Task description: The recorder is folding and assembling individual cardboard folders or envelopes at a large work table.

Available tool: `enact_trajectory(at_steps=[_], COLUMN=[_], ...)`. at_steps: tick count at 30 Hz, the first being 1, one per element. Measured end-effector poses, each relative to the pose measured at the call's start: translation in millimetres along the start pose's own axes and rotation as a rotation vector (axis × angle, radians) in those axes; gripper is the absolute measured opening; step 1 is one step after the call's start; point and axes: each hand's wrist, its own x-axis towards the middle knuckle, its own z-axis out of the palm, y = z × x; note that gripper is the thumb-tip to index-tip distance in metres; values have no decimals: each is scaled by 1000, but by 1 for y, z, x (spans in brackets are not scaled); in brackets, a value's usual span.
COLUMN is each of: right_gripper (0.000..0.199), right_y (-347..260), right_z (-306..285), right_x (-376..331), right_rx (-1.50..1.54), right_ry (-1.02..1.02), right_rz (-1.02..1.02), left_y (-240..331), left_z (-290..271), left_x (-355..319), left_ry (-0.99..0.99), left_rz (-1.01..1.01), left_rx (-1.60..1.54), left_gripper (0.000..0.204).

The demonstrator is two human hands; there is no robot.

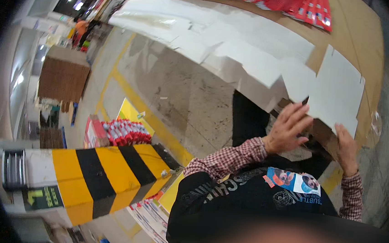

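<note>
A white-faced cardboard sheet (339,82) with a brown underside lies at the near edge of the table, its front part bent down. My left hand (289,129) is over this bent brown part (325,134), fingers stretched out and slightly apart. Beside its fingertips is a small dark pointed piece (305,101) that I cannot make out. At the sheet's right corner, my right hand (347,149) grips the edge, thumb on the near side and the other fingers mostly hidden. More white cardboard sheets (241,47) overlap toward the left.
Red packages (308,11) lie on the brown tabletop (357,24) at the far side. A yellow-and-black striped pillar (112,179) stands left, near red-and-white packages (127,133). Farther off are a large brown carton (64,74) and a person in orange (81,26).
</note>
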Motion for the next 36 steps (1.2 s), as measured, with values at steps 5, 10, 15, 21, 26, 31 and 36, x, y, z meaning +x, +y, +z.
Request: enact_trajectory(at_steps=[5, 10, 15, 21, 26, 31, 36], right_gripper=[35, 21, 23, 53, 84, 94, 93], right_y=[30, 73, 105, 46, 34, 21, 22], right_z=[15, -22, -21, 28, 45, 43, 48], right_x=[-115, -113, -98, -93, -89, -82, -88], right_rx=[62, 496, 736, -137, -57, -111, -73], right_ry=[-41, -389, -323, 297, 183, 33, -58], right_rz=[237, 502, 691, 504, 523, 604, 562], left_y=[-18, -22, -2, 26, 36, 31, 35], left_z=[68, 123, 155, 174, 169, 190, 182], left_x=[21, 34, 50, 23, 28, 55, 22], left_ry=[-830, -845, -791, -534, -600, -742, -679], left_rz=[187, -48, -357, -189, -77, -380, 18], left_rx=[47, -307, -267, -142, -164, -237, -53], left_gripper=[88, 39, 20, 24, 27, 25, 40])
